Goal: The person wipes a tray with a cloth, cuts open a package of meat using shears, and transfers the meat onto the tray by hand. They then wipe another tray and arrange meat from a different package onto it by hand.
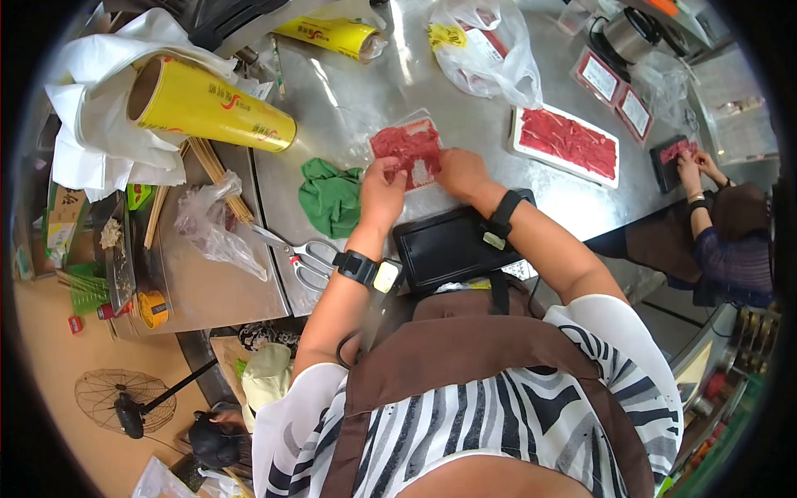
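In the head view, sliced raw red meat (397, 143) covers most of a small clear tray (425, 116) on the metal table. A pale patch of the tray's bottom shows near its front right part. My left hand (382, 197) is closed at the near left edge, thumb and fingers pinched on the meat. My right hand (462, 175) is at the right edge, its curled fingers on the meat there; the fingertips are partly hidden. A green cloth (330, 199) lies left of my left hand. The black tray (444, 247) sits just below my hands.
Scissors (300, 259) lie by the table seam. Yellow film rolls (217, 104) stand and lie at the left and back. A white tray of meat (569, 143), a plastic bag (486, 58) and labelled packs (598, 76) are to the right. A co-worker's hands (694, 166) handle meat at far right.
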### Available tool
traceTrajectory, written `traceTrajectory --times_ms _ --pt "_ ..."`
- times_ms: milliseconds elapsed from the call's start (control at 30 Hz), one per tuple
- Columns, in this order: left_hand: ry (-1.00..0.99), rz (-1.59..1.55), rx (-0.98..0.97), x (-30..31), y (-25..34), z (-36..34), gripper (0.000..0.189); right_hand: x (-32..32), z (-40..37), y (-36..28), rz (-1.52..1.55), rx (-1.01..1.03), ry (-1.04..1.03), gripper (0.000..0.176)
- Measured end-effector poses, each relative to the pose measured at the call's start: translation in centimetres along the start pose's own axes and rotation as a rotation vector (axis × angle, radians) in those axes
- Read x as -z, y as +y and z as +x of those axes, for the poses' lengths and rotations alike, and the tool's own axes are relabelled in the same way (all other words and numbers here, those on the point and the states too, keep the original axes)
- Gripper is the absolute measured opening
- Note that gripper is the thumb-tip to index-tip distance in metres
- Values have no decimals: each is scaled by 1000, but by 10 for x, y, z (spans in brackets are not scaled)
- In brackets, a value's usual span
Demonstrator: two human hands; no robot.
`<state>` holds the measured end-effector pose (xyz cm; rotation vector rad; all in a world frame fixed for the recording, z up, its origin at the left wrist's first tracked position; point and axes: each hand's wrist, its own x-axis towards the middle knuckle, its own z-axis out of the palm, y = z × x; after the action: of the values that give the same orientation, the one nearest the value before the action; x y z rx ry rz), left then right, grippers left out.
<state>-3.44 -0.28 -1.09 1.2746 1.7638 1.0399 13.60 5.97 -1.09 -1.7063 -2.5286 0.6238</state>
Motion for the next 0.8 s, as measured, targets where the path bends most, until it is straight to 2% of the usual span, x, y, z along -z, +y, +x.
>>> traceTrajectory --times_ms 67,100,167,200,233,267,300,333,400,433,500,567,633,700,767,800 --pt "-25 35 -54 0 3 -4 28 9 1 -2 186 -79 -6 31" --pt "-50 71 -109 -1 4 -5 31 12 3 2 181 -78 -5 31" --pt "-103 0 -125 -5 4 -6 34 20 4 14 622 -55 -153 22" --pt "-158 -68 -141 -6 9 -7 38 25 1 16 618 -55 -152 22" --pt "-157 -71 -143 -7 15 -9 38 30 -1 18 934 -26 -209 16" --pt "-221 -247 -104 -8 20 -12 40 35 -3 20 1249 5 -262 11" --pt "-287 -422 -66 -8 28 -13 43 38 -4 21 1247 4 -255 11" --pt "-292 -423 -71 -8 32 -12 43 42 -6 23 1229 49 -252 8" --pt "-364 -995 163 -5 36 -10 43 44 -10 25 1211 94 -246 6" --pt "-366 -993 160 -3 37 -7 43 44 -13 24 1166 171 -203 7" --pt "-387 -1259 387 2 37 -1 42 46 -23 16 1123 248 -158 8" --pt "-400 -1203 373 -1 33 8 43 56 -36 0 560 613 142 10" --pt "-415 -1148 354 -5 34 12 44 54 -41 -2 541 641 168 11" --pt "-260 -1035 349 -10 33 12 45 52 -44 -2 525 672 189 11" --pt "-206 -1045 410 -11 26 14 46 51 -50 0 628 525 102 10" --pt "-149 -1057 469 -13 21 16 47 47 -51 4 628 521 106 10"
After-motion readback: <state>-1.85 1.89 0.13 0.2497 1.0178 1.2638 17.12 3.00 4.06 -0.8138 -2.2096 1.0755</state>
